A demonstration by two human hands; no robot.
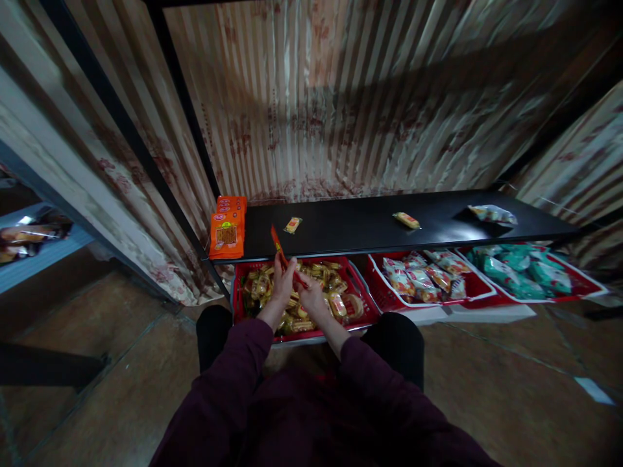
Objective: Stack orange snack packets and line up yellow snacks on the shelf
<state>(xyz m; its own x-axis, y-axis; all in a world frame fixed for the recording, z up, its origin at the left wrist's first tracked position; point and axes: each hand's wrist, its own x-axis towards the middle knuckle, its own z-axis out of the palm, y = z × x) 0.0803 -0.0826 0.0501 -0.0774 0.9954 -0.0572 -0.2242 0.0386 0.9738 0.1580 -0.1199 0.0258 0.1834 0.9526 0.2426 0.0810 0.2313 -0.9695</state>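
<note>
The fingers [288, 264] of the left hand [283, 280] pinch a thin orange-red packet [278, 246], which stands tilted and edge-on. The right hand [311, 297], just beside it, curls its fingers onto the packet's lower end. Both hands hover over the left red basket [237, 305] of wrapped snacks, beneath the black worktop [350, 227], where a stack of orange packets [227, 228] lies at the left end.
</note>
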